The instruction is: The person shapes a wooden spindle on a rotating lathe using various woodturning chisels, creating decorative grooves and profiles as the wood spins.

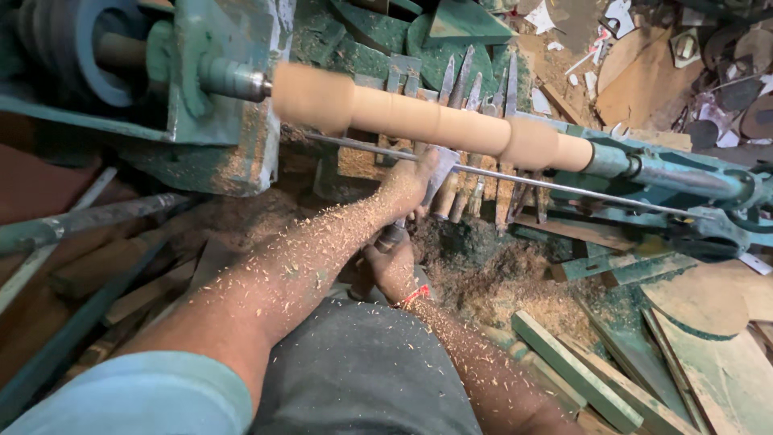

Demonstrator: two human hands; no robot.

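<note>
A pale turned wooden spindle is mounted across a green lathe, from the headstock at left to the tailstock at right. My left hand grips the blade end of a metal chisel just below the spindle, against the thin steel tool-rest rod. My right hand is closed around the chisel's handle, lower and nearer my body. Both forearms are dusted with wood shavings.
Several other chisels stand upright behind the rod. Sawdust is heaped beneath the lathe. Green wooden battens and round board offcuts lie at lower right. A metal pipe runs at left. Scrap pieces clutter the upper right.
</note>
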